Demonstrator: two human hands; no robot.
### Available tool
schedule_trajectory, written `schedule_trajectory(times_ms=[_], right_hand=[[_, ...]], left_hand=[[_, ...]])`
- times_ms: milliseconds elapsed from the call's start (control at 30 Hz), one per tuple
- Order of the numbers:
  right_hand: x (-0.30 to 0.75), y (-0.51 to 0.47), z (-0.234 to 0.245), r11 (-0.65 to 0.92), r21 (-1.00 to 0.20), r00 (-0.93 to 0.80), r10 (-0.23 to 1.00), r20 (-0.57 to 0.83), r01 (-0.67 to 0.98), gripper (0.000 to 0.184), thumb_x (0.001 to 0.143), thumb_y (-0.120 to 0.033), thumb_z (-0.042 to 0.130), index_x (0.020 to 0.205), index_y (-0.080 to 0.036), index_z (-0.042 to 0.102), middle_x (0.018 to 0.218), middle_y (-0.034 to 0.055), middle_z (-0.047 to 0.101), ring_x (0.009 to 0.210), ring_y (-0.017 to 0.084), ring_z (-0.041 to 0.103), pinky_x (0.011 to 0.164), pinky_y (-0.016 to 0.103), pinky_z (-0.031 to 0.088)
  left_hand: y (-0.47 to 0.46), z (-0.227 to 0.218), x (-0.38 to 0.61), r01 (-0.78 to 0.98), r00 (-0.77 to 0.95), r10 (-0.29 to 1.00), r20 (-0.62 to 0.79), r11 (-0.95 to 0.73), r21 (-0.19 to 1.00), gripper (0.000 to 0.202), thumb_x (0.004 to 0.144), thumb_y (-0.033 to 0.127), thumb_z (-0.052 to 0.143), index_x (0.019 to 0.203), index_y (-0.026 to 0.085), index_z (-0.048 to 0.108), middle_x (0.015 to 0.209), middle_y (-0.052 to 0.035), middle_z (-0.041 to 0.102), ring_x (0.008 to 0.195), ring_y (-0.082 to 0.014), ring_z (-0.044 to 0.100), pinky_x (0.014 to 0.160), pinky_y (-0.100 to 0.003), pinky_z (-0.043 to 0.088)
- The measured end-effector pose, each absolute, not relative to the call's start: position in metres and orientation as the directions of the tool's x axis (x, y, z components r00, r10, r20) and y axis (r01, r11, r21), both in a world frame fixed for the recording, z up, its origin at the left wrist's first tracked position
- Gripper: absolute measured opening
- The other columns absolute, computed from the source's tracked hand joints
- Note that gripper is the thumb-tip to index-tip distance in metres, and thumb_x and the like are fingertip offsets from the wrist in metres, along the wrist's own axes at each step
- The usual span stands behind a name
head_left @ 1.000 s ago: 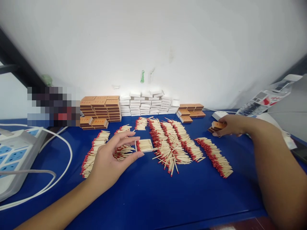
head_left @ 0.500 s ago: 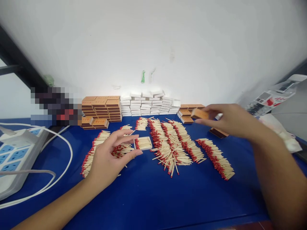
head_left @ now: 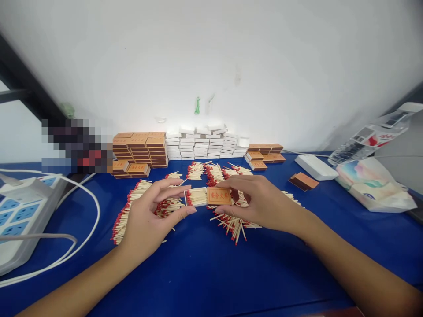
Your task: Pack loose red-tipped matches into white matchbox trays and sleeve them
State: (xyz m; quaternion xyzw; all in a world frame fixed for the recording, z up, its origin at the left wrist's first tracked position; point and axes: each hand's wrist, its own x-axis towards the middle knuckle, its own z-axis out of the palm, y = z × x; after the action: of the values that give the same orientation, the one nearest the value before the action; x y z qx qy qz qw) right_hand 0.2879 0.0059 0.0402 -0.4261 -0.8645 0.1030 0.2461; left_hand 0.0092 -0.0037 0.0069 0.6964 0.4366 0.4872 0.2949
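Note:
My left hand [head_left: 148,218] pinches the left end of a white inner tray [head_left: 195,197] filled with red-tipped matches, thumb below and fingers above. Held between thumb and fingers of my right hand [head_left: 261,200] is an orange matchbox sleeve [head_left: 218,196], which meets the tray's right end. Whether the sleeve has slid over the tray I cannot tell. Both sit just above rows of loose matches [head_left: 231,220] spread on the blue table [head_left: 211,268].
Stacks of orange matchboxes [head_left: 139,147] and white trays [head_left: 201,143] line the back wall, more orange boxes [head_left: 264,154] to their right. One orange sleeve [head_left: 304,181] lies at right near a white device [head_left: 315,166] and a plastic packet [head_left: 373,182]. A power strip [head_left: 20,211] with cables sits at left.
My right hand picked an orange sleeve off the table at the right, carried it leftward through the air and brought it to the tray's right end. My left hand stayed put.

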Motion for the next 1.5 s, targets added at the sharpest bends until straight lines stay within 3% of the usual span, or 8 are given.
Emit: schedule_trajectory(times_ms=[200,400,700,833,967,1167,1333,1500], right_hand=[[0.288,0.009,0.039,0.598,-0.513,-0.507,0.799,0.323,0.615,0.042,0.092,-0.05,0.078,0.125,-0.023,0.074,0.1,0.0038,0.079,0.074,0.016,0.066,0.067,0.029,0.052],[0.282,0.008,0.039,0.507,-0.686,-0.475,0.84,0.26,0.522,0.043,0.089,-0.052,0.08,0.123,-0.027,0.075,0.104,0.0026,0.078,0.073,0.015,0.064,0.062,0.028,0.054],[0.267,-0.001,0.035,0.477,-0.797,-0.515,0.819,0.251,0.371,0.041,0.088,-0.047,0.083,0.123,-0.027,0.073,0.101,-0.0003,0.076,0.072,0.012,0.063,0.063,0.024,0.052],[0.265,-0.005,0.037,0.387,-0.872,-0.59,0.793,0.148,0.301,0.042,0.086,-0.042,0.085,0.123,-0.027,0.073,0.104,-0.0003,0.077,0.079,0.013,0.067,0.068,0.024,0.053],[0.263,-0.01,0.038,0.339,-0.902,-0.675,0.734,0.074,0.269,0.043,0.088,-0.041,0.084,0.128,-0.028,0.072,0.106,0.0005,0.076,0.086,0.015,0.069,0.072,0.025,0.053],[0.26,-0.016,0.038,0.328,-0.908,-0.749,0.662,0.024,0.26,0.046,0.093,-0.042,0.079,0.136,-0.031,0.069,0.118,0.0025,0.075,0.096,0.017,0.071,0.08,0.028,0.055],[0.276,-0.001,0.048,0.402,-0.815,-0.643,0.765,0.048,0.417,0.049,0.085,-0.054,0.083,0.127,-0.031,0.072,0.102,0.0011,0.077,0.084,0.019,0.068,0.07,0.029,0.052],[0.367,0.051,0.051,0.345,-0.644,-0.243,0.939,0.245,0.683,0.053,0.081,-0.065,0.079,0.116,-0.026,0.073,0.103,0.007,0.075,0.088,0.024,0.066,0.079,0.038,0.052]], left_hand=[[-0.004,0.007,0.009,0.265,0.167,0.903,0.396,-0.428,0.864,0.053,0.078,0.039,0.093,0.122,0.028,0.066,0.118,-0.0049,0.083,0.125,-0.0297,0.073,0.105,-0.043,0.063],[-0.003,0.006,0.012,0.123,0.158,0.919,0.361,-0.381,0.916,0.053,0.076,0.036,0.094,0.12,0.024,0.067,0.116,-0.0088,0.083,0.104,-0.0292,0.08,0.092,-0.043,0.068],[-0.005,0.008,0.011,0.191,0.232,0.909,0.347,-0.392,0.9,0.056,0.068,0.036,0.099,0.116,0.027,0.07,0.116,-0.0051,0.083,0.117,-0.0295,0.076,0.104,-0.042,0.062],[-0.008,0.007,0.011,0.248,0.314,0.877,0.363,-0.445,0.861,0.073,0.058,0.035,0.104,0.123,0.031,0.071,0.12,-0.0022,0.08,0.112,-0.0255,0.077,0.103,-0.038,0.063],[-0.009,0.006,0.01,0.262,0.383,0.845,0.373,-0.486,0.834,0.098,0.044,0.04,0.107,0.132,0.034,0.065,0.121,-0.0023,0.08,0.117,-0.0284,0.075,0.107,-0.042,0.061],[-0.012,0.005,0.011,0.302,0.447,0.816,0.366,-0.523,0.797,0.115,0.033,0.046,0.107,0.137,0.035,0.06,0.126,-0.0043,0.078,0.115,-0.032,0.075,0.105,-0.047,0.061],[-0.013,0.006,0.011,0.369,0.387,0.83,0.402,-0.539,0.757,0.094,0.055,0.05,0.102,0.138,0.035,0.06,0.129,-0.0031,0.076,0.121,-0.0288,0.073,0.11,-0.045,0.057],[-0.015,0.011,0.009,0.473,0.296,0.832,0.469,-0.554,0.685,0.049,0.088,0.042,0.084,0.132,0.032,0.064,0.128,-0.0026,0.076,0.115,-0.0239,0.074,0.106,-0.043,0.057]])
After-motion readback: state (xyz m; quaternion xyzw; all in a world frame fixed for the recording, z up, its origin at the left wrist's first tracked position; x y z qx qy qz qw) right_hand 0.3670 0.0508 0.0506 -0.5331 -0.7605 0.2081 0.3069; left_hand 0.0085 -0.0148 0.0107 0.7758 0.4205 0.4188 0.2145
